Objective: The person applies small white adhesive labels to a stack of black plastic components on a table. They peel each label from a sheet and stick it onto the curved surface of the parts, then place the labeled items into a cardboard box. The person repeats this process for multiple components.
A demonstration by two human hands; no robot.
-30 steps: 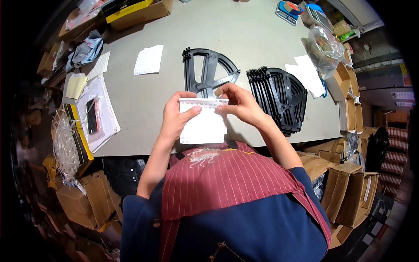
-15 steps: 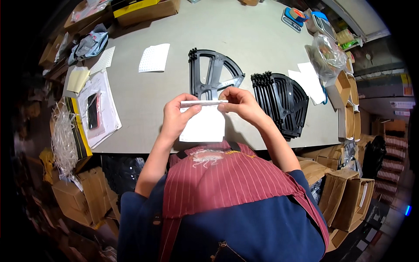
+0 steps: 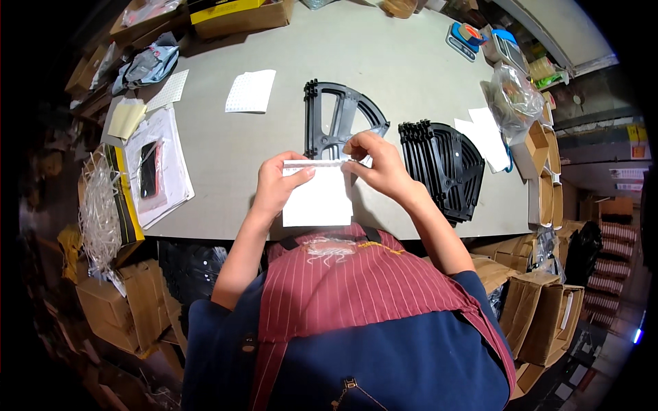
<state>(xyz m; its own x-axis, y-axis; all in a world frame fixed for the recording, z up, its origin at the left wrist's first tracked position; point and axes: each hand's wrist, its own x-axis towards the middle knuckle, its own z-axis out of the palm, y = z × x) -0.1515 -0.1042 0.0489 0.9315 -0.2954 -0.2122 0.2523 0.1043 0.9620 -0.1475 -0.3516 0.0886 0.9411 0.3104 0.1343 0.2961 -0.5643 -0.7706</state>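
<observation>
Holding a white sheet by its folded top edge above the table's near edge | left hand pinches the left end | right hand pinches the right end | black fan-shaped frame just behind hands | stack of black frames to the right | phone on papers far left

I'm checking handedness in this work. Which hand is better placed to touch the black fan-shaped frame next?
Probably the right hand: it pinches the white sheet directly over the black fan-shaped frame, while the left hand holds the sheet's other end, farther away.
</observation>
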